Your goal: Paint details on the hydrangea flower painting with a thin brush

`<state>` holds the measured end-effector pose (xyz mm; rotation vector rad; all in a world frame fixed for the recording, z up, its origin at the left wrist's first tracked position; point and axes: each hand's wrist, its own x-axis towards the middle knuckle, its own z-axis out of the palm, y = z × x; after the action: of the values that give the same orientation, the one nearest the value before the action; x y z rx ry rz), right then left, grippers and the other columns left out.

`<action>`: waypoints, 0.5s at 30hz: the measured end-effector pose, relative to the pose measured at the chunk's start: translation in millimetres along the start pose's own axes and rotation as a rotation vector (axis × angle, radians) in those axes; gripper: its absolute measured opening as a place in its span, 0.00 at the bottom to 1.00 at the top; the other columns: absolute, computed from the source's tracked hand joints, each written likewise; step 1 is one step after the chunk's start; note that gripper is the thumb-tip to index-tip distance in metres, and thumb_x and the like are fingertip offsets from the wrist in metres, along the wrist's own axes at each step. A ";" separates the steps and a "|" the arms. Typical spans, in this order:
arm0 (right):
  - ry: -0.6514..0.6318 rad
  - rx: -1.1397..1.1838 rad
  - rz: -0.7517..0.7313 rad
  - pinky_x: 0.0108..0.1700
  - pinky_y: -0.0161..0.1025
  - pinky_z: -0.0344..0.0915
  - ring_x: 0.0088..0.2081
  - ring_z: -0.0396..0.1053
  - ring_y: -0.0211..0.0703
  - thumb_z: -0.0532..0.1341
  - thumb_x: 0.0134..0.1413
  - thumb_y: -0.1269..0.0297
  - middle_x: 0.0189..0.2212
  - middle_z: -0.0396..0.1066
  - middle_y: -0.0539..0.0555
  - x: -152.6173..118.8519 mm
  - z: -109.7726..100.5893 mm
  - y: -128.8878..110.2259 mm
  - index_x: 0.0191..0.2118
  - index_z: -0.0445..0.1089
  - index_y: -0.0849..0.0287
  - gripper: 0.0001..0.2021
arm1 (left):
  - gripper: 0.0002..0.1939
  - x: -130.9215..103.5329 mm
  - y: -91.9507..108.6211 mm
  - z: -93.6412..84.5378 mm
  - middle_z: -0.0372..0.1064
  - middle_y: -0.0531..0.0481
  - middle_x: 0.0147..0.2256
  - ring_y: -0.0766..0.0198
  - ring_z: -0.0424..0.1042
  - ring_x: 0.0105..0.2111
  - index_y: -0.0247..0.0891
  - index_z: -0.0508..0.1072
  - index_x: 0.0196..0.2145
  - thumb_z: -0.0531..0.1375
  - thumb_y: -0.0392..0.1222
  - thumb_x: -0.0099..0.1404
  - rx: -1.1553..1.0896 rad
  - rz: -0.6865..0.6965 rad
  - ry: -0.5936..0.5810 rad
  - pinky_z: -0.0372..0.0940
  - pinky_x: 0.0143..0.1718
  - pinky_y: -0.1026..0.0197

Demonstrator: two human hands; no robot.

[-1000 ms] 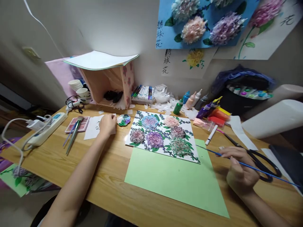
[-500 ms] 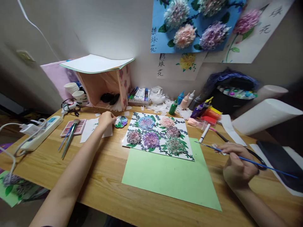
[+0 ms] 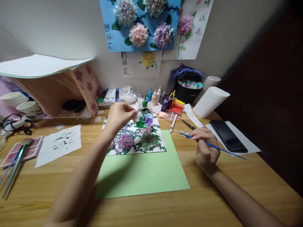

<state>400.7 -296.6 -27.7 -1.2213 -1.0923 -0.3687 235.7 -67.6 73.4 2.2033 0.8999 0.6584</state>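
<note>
My left hand (image 3: 121,116) pinches the edge of a small paint palette (image 3: 145,119) with green, purple and white paint, holding it above the flower picture. My right hand (image 3: 206,145) is closed around a thin blue paintbrush (image 3: 221,149), its tip pointing left toward the picture's right side. The flower picture (image 3: 125,142) has textured purple, pink and green blooms with painted leaves and vines. Its upper middle is hidden behind my left hand and the palette. Under its lower edge lies a light green sheet (image 3: 146,171).
Paint bottles (image 3: 154,97), a marker set (image 3: 110,96) and crumpled white tissue line the wall. A phone (image 3: 228,135) and a white roll (image 3: 210,101) are at right. To the left are a paint-marked paper (image 3: 62,143), a large brush (image 3: 18,162) and a box (image 3: 59,91).
My left hand has lifted the palette off the table and carried it right, over the picture. The right hand still holds the paintbrush. The camera view has turned right.
</note>
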 end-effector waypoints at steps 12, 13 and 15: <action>-0.449 -0.348 -0.095 0.44 0.48 0.62 0.41 0.62 0.48 0.53 0.52 0.75 0.32 0.71 0.52 8.1 -10.0 -3.1 0.38 0.64 0.53 0.11 | 0.06 12.4 25.0 79.9 0.75 0.45 0.24 0.62 0.71 0.25 0.34 0.76 0.25 0.60 0.39 0.52 0.009 0.071 -0.267 0.58 0.23 0.64; -0.469 -0.356 -0.081 0.44 0.48 0.62 0.41 0.61 0.48 0.53 0.52 0.75 0.32 0.71 0.52 8.0 -9.2 -1.6 0.38 0.65 0.53 0.10 | 0.07 13.2 24.0 80.5 0.75 0.45 0.24 0.62 0.71 0.25 0.34 0.76 0.25 0.60 0.39 0.52 0.004 0.065 -0.271 0.58 0.23 0.64; -0.484 -0.356 -0.056 0.44 0.48 0.63 0.41 0.61 0.48 0.52 0.53 0.75 0.31 0.70 0.52 7.4 -8.0 0.4 0.37 0.65 0.53 0.10 | 0.07 14.5 22.8 81.1 0.75 0.45 0.25 0.62 0.72 0.25 0.34 0.76 0.25 0.60 0.40 0.52 0.000 0.059 -0.277 0.58 0.22 0.64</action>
<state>408.3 -301.3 -21.4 -1.6516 -1.5210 -0.3264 307.2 -100.3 39.8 2.2579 0.6943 0.3662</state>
